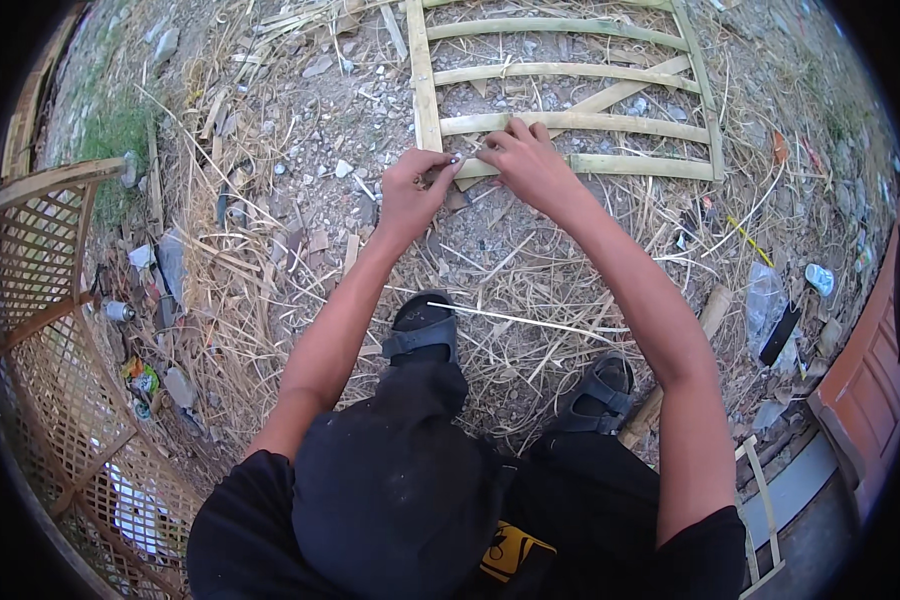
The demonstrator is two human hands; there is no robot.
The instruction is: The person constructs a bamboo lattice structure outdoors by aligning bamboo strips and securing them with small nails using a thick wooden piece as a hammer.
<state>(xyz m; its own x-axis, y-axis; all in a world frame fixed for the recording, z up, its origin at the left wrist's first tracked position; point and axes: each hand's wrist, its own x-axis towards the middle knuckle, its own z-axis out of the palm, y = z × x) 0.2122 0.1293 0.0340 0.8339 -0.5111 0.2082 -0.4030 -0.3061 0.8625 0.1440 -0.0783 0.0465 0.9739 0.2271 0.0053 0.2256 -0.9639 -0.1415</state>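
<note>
A frame of pale wooden slats (610, 122) lies on the ground ahead of me, its thick left rail (423, 80) running away from me. My left hand (413, 192) is closed at the rail's near end, thumb and forefinger pinching a tiny pale thing too small to name. Just right of it, my right hand (530, 168) bends over the nearest slat (640, 167), its fingers curled on the slat close to its left end. The right fingertips also reach the second slat, and what lies beneath them is hidden.
Dry straw and stones cover the ground around my sandals (422, 328). A lattice panel (65, 340) stands at left. To the right are a plastic bag (765, 300), a white cup (819, 278) and a brown panelled board (865, 370). A wooden pole (712, 312) lies by my right foot.
</note>
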